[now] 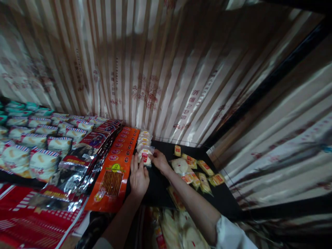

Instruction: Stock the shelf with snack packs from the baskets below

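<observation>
At centre, the left hand (139,176), fingers extended, touches a red-labelled packet (145,155) the right hand (160,161) pinches. Its writing is illegible; Chinese characters mark the curtain (155,65) above.

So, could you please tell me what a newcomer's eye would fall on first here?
Probably the bright orange packet, left of centre. Next, the left hand and right hand at a wrapped white snack, the nearest of a short row. Behind them hangs a pale, pleated curtain with red print.
</observation>
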The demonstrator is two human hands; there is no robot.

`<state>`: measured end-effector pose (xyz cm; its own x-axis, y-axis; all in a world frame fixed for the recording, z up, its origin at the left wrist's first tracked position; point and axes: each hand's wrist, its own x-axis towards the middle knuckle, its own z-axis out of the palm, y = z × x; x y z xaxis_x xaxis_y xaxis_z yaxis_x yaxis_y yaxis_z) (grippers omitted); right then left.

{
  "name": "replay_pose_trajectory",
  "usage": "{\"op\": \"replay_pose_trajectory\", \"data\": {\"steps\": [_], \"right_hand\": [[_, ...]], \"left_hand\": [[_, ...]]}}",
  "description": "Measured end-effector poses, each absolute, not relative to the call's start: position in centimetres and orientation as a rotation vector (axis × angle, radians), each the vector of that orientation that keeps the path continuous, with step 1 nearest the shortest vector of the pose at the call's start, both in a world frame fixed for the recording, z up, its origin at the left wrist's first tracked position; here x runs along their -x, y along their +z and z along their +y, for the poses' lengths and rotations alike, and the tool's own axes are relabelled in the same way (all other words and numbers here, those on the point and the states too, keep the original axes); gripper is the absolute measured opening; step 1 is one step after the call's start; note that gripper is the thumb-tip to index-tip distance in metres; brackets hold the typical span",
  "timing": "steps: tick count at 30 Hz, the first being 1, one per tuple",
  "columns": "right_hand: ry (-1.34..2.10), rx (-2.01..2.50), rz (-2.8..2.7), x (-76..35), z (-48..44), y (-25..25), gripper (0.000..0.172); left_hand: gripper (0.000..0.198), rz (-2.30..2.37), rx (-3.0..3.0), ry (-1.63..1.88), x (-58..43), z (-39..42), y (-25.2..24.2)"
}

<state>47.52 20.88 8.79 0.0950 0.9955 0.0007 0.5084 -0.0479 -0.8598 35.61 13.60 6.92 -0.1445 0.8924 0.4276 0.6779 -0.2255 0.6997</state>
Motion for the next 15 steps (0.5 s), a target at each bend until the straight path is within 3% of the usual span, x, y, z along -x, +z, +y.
{"op": "replay_pose_trajectory", "data": {"steps": [15], "right_hand": [[0.647, 1.907, -1.566, -46.2, 22.2, 9.5, 0.007]], "left_hand": [[0.049, 1.679, -2.135, 1.027, -36.0, 14.8, 5.3]]}}
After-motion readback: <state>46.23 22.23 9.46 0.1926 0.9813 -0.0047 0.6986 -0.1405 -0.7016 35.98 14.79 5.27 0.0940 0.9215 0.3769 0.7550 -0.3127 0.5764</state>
